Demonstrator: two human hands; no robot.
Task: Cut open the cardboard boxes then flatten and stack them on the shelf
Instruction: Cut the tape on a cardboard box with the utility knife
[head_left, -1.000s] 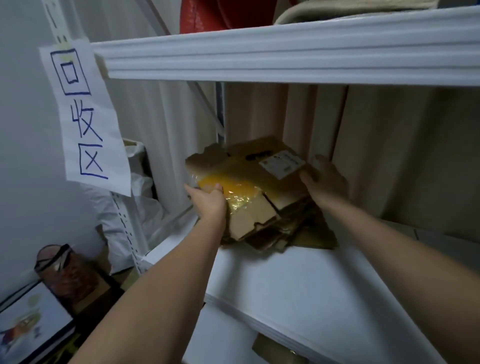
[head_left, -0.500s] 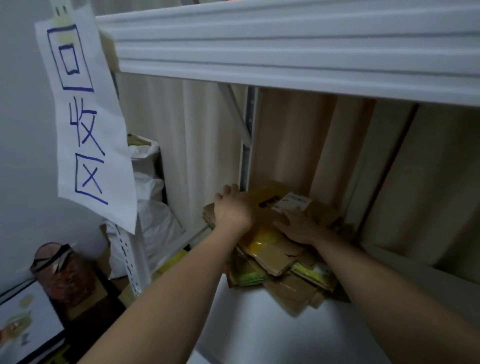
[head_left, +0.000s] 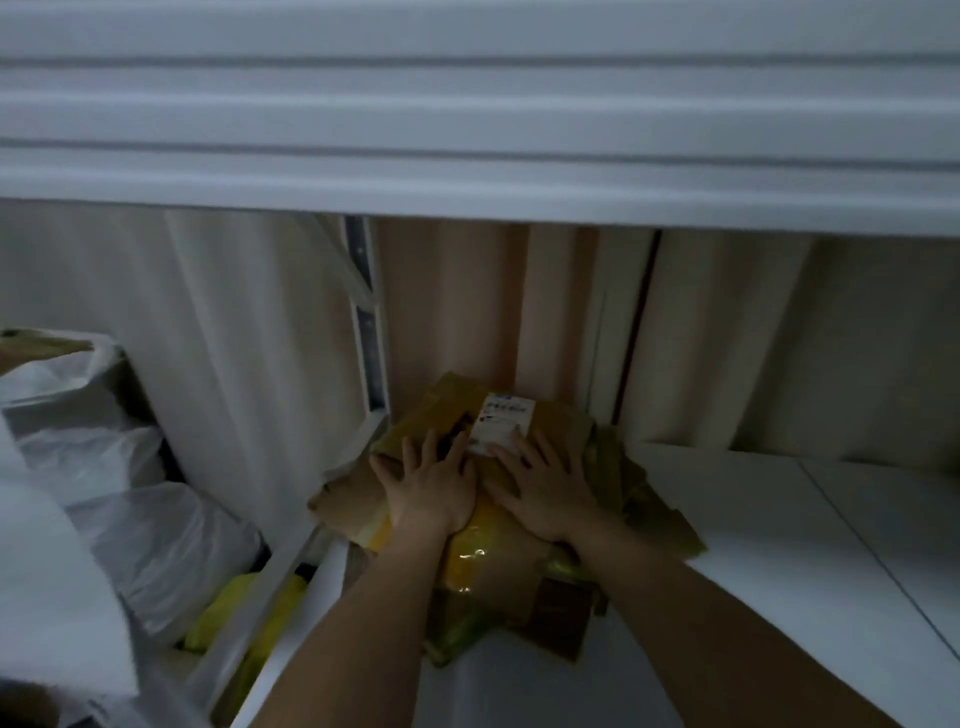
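Note:
A pile of flattened cardboard boxes (head_left: 498, 582) lies at the back left corner of the white shelf (head_left: 779, 525). The top piece carries a white shipping label (head_left: 500, 422) and shiny yellow tape. My left hand (head_left: 431, 483) presses flat on the top cardboard with its fingers spread. Beside it my right hand (head_left: 543, 491) also presses flat, its fingertips touching the label. Lower sheets in the pile stick out at the front and right, some greenish yellow.
The upper shelf edge (head_left: 467, 130) runs across the top of the view, close overhead. A beige curtain (head_left: 701, 338) hangs behind. A perforated upright post (head_left: 366, 332) stands at the shelf's back left. White plastic bags (head_left: 130, 499) and a yellow item sit left, below.
The flattened cardboard went from being held up to lying on the pile. Both hands moved onto its top and now press it flat. The view has come closer under the upper shelf.

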